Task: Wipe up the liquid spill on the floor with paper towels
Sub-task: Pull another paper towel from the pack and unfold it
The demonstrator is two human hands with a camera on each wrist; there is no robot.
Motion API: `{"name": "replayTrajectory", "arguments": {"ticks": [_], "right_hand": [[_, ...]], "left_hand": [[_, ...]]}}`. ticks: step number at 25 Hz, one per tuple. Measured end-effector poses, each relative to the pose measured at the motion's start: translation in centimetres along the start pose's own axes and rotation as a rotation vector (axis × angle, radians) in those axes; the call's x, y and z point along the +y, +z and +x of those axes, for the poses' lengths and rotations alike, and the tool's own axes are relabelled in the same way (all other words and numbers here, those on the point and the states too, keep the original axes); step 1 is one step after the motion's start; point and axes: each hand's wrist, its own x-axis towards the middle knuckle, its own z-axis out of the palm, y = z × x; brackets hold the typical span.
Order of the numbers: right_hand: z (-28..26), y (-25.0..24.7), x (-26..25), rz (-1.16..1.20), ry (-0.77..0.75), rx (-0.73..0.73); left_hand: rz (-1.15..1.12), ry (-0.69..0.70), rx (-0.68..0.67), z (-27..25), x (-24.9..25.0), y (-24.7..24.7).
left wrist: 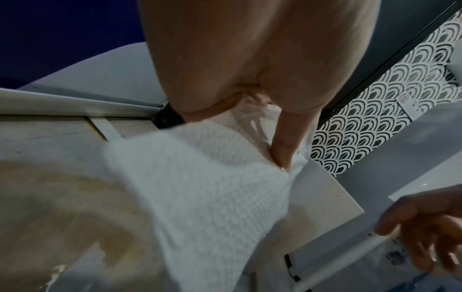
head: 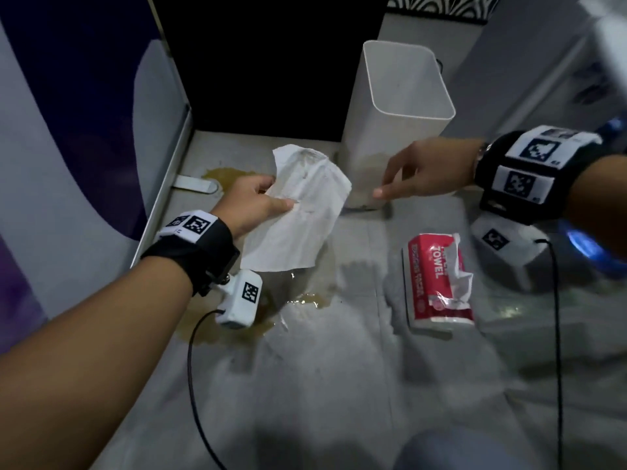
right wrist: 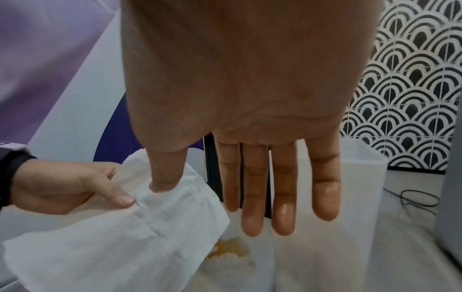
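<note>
My left hand (head: 261, 198) pinches a white paper towel (head: 298, 212) by its edge and holds it up above the floor; the sheet hangs down over the spill. The same paper towel (left wrist: 200, 187) fills the left wrist view, thumb pressed on it. A yellowish liquid spill (head: 305, 298) lies on the grey floor under the towel, with another patch (head: 220, 176) near the left wall. My right hand (head: 410, 178) hovers to the right of the towel with straight fingers (right wrist: 255, 197), holding nothing. In the right wrist view the spill (right wrist: 230, 251) shows below the fingertips.
A white rectangular bin (head: 400, 113) stands just behind my right hand. A red pack of paper towels (head: 437, 283) lies on the floor at the right. A white door stop (head: 195, 184) sits by the left wall. Cables trail from both wrist cameras.
</note>
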Motion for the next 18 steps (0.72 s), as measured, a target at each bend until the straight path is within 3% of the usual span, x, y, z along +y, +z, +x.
{"name": "replayTrajectory", "arguments": {"ticks": [11, 14, 18], "right_hand": [[-6.0, -10.4, -0.6, -0.161, 0.140, -0.307], [-4.2, -10.4, -0.5, -0.193, 0.136, -0.397], [-2.4, -9.8, 1.4, -0.188, 0.124, -0.365]], "left_hand": [[-0.021, 0.010, -0.021, -2.5, 5.1, -3.6], [-0.026, -0.005, 0.009, -2.5, 5.5, -4.4], [-0.016, -0.020, 0.046, -1.7, 5.4, -4.7]]}}
